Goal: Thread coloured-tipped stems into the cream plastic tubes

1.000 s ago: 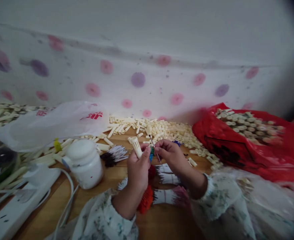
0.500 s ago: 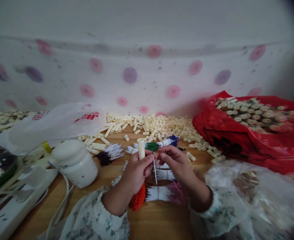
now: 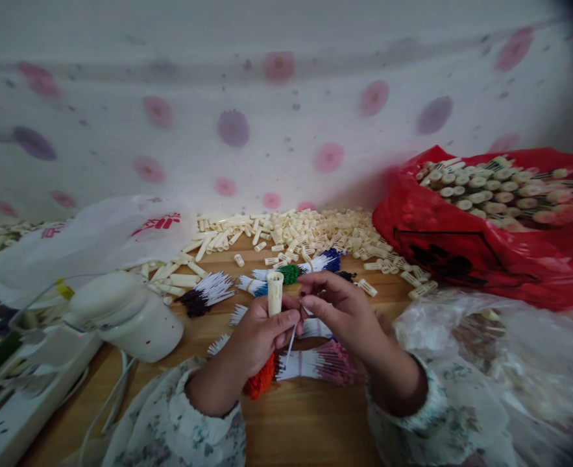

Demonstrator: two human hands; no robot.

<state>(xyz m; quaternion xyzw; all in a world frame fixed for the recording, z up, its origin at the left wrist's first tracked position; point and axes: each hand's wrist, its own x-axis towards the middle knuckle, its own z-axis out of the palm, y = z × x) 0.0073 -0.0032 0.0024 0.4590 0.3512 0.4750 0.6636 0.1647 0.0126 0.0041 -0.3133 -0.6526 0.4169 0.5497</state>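
My left hand (image 3: 259, 334) is closed around a cream plastic tube (image 3: 275, 297), held upright with its slotted open end on top. A thin white stick (image 3: 291, 345) slants down from between its thumb and fingers. Close beside it, my right hand (image 3: 337, 310) is pinched near the stick's upper part; what lies between its fingertips is too small to make out. Below the hands are a bundle of pink-ended white sticks (image 3: 332, 364) and an orange-red bundle (image 3: 260, 379), partly hidden by my left hand.
Cream tubes and slotted caps (image 3: 315, 237) are heaped along the wall. Black-ended sticks (image 3: 209, 292) and green and blue bundles (image 3: 333, 259) lie nearer. At left stand a white jar (image 3: 143, 324) and a power strip (image 3: 33, 402); at right, a red bag (image 3: 461, 259) of tubes and a clear bag (image 3: 505, 363).
The stick has tilted, its lower end swinging left. My right hand remains pinched close to the left one. The whole view has shifted slightly.
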